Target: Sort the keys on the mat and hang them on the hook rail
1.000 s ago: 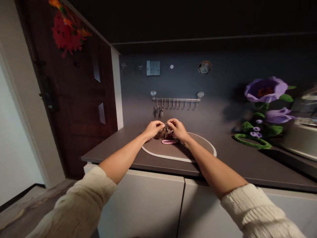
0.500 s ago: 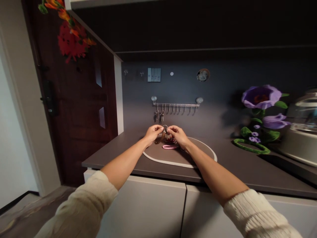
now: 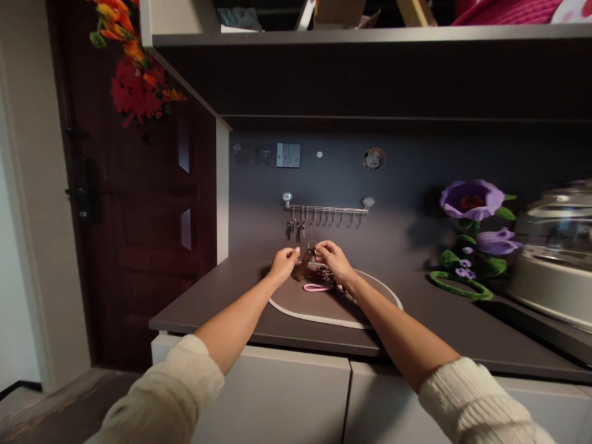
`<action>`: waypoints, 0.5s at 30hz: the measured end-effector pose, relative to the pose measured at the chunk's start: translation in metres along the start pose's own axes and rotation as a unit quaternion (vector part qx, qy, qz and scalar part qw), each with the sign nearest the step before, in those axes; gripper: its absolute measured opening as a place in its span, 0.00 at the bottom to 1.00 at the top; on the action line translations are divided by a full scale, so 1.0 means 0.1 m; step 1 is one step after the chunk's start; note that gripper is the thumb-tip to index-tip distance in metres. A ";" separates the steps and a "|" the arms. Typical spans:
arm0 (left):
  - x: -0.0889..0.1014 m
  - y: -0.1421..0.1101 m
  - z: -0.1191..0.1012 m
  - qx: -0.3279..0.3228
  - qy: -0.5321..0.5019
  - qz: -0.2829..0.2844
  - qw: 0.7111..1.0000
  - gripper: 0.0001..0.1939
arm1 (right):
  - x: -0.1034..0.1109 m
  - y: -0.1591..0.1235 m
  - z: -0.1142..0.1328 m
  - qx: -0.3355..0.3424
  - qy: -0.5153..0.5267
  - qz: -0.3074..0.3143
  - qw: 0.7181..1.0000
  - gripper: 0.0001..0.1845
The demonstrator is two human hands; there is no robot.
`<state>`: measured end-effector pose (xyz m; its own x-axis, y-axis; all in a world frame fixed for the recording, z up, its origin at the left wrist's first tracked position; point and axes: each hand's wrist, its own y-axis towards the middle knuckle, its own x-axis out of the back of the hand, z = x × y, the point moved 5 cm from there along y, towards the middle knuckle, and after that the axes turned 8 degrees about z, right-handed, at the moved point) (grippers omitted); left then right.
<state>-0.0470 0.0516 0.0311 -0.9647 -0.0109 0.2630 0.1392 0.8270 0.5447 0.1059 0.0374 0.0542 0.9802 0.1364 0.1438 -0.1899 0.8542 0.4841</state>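
Observation:
My right hand (image 3: 337,262) pinches a metal key ring (image 3: 312,245) just above the counter. From the ring hangs a brown strap-like fob (image 3: 303,267), and small metal pieces sit close to the fingertips. A short gap to the left, my left hand (image 3: 283,265) has its thumb and forefinger drawn together, with nothing visible in them. Below the hands, a pink cord loop (image 3: 315,287) and a dark red cluster of trinkets (image 3: 320,272) lie on a brown mat with a white rim (image 3: 319,319); my right hand partly hides them.
A clear hook rail (image 3: 328,210) is fixed to the wall behind, with keys (image 3: 302,229) on its left hooks. Purple artificial flowers (image 3: 472,202) and a glass-topped appliance (image 3: 555,259) stand right. An overhead shelf (image 3: 324,38) juts out; a dark door (image 3: 139,246) is left.
My left hand has come away from the key ring, leftward. My right hand still has the ring. The view has tilted up, bringing the overhead shelf's contents into sight.

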 end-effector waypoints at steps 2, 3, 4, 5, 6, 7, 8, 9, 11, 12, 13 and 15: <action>0.02 0.00 0.02 -0.006 0.075 -0.010 0.997 0.20 | 0.03 0.11 0.06 -0.003 0.006 -0.014 1.000 0.13; 0.02 0.00 0.03 -0.011 0.113 -0.011 0.994 0.20 | 0.05 0.18 0.10 -0.004 0.007 -0.022 1.000 0.12; 0.02 0.00 0.04 -0.017 0.147 -0.011 0.989 0.20 | 0.07 0.25 0.14 -0.005 0.008 -0.031 0.999 0.11; 0.01 -0.01 0.05 -0.023 0.177 -0.009 0.984 0.19 | 0.08 0.33 0.17 -0.009 0.003 -0.036 0.999 0.11; 0.00 -0.01 0.06 -0.027 0.202 -0.006 0.979 0.19 | 0.08 0.40 0.21 -0.008 -0.001 -0.043 0.999 0.10; -0.02 -0.01 0.07 -0.031 0.222 -0.004 0.974 0.18 | 0.09 0.47 0.24 -0.011 -0.006 -0.051 0.999 0.08; -0.03 -0.02 0.08 -0.034 0.237 -0.002 0.971 0.17 | 0.09 0.54 0.26 -0.014 -0.009 -0.064 0.998 0.07; -0.03 -0.02 0.09 -0.034 0.246 0.000 0.969 0.16 | 0.08 0.60 0.27 -0.021 -0.005 -0.072 0.997 0.05; -0.04 -0.02 0.10 -0.030 0.261 0.001 0.965 0.16 | 0.06 0.71 0.27 -0.035 0.007 -0.085 0.996 0.03; -0.04 -0.02 0.11 -0.027 0.270 0.000 0.963 0.16 | 0.04 0.75 0.27 -0.041 0.015 -0.090 0.995 0.03; -0.04 -0.03 0.11 -0.022 0.279 -0.001 0.960 0.16 | 0.03 0.79 0.26 -0.045 0.024 -0.095 0.994 0.03; -0.04 -0.03 0.11 -0.011 0.302 -0.002 0.953 0.17 | -0.01 0.87 0.24 -0.047 0.041 -0.103 0.993 0.05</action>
<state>-0.0462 0.0554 0.0199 -0.6611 -0.3423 0.6677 0.1464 0.8139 0.5623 0.0875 0.0998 0.1168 0.9997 -0.0081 -0.0223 0.0166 0.9107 0.4126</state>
